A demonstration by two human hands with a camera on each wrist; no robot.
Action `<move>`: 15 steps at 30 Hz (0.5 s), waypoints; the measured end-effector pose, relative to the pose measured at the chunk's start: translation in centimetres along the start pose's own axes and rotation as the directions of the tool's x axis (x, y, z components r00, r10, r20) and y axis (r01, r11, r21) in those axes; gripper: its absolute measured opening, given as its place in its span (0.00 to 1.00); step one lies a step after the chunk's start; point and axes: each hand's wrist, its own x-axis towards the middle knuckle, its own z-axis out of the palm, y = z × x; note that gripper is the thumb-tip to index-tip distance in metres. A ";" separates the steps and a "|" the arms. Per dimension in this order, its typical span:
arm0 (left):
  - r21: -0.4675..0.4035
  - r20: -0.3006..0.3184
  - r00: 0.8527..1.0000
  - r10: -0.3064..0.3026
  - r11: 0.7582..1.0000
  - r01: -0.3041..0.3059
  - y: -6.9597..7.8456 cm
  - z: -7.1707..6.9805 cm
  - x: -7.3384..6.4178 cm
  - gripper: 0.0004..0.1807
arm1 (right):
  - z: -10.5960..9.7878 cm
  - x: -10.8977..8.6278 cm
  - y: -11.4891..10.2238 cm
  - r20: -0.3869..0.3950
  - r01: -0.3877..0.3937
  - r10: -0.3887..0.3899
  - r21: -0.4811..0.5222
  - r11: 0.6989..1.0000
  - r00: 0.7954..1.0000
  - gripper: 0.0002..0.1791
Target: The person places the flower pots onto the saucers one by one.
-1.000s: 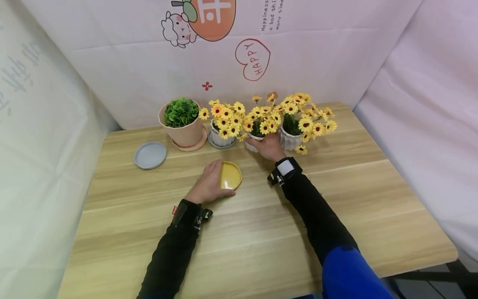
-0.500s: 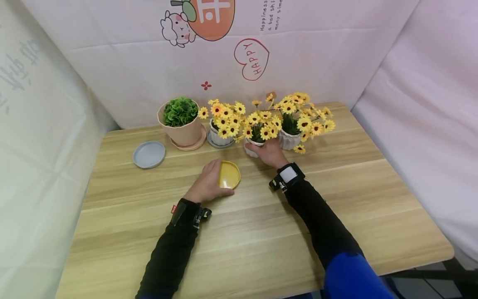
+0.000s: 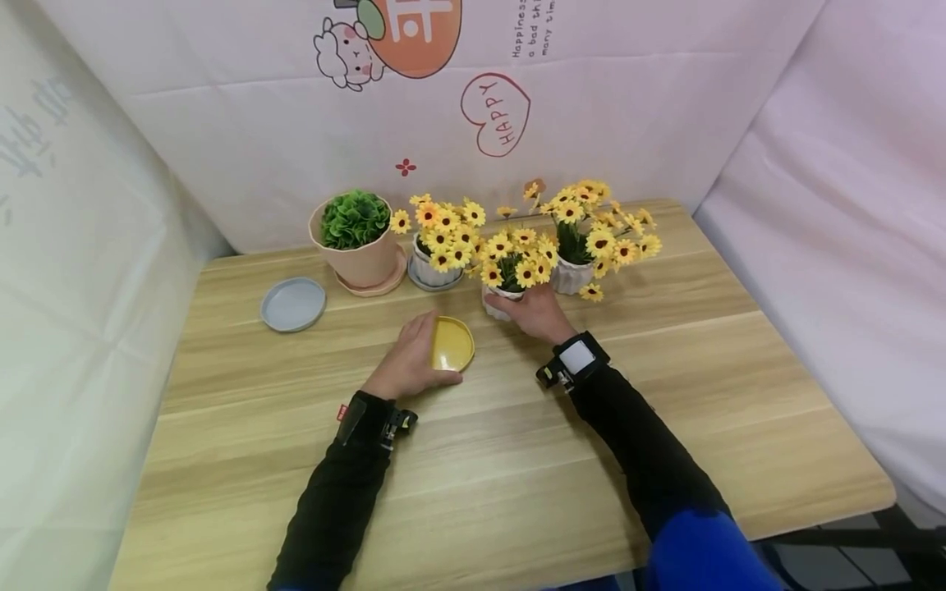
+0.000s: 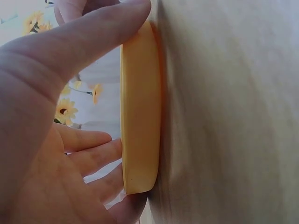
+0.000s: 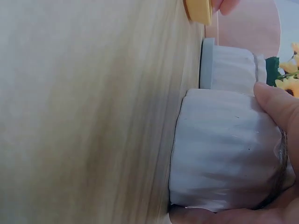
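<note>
My left hand point(image 3: 406, 357) holds a small round yellow saucer point(image 3: 453, 345) by its rim on the wooden table. In the left wrist view, the thumb lies at one end of the saucer's side wall point(image 4: 140, 112) and the fingers curve round the other. My right hand point(image 3: 539, 313) grips a white ribbed flowerpot point(image 5: 224, 149) with yellow daisies point(image 3: 517, 254) in it. The right wrist view has the thumb on one side of the pot and fingers on the other, with a dark cord round its upper part. The pot stands just behind and right of the saucer.
Left of the held pot, a similar daisy pot point(image 3: 436, 267) stands on a grey saucer. Another daisy pot point(image 3: 572, 275) is close behind on the right. A pink pot point(image 3: 365, 258) with green leaves stands on a pink saucer. A grey saucer point(image 3: 293, 304) lies farther left.
My right hand has drawn the daisy pot a little toward me, away from the row at the back. The left hand and yellow saucer stay in place.
</note>
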 end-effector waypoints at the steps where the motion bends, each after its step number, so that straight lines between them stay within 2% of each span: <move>1: -0.001 0.002 1.000 0.000 1.000 0.000 0.0 0.0 0.0 0.68 | 0.0 -0.2 0.0 0.002 -0.002 0.002 -0.008 1.000 1.000 0.50; 10: -0.012 0.000 1.000 0.007 1.000 -0.007 -0.2 0.0 0.0 0.68 | -0.1 -1.7 -0.4 0.028 -0.009 0.011 -0.076 0.997 1.000 0.41; 15: -0.010 -0.005 1.000 0.003 1.000 -0.004 -0.3 0.1 0.0 0.68 | 0.0 -2.2 -0.3 0.043 0.000 0.003 -0.070 0.998 0.999 0.42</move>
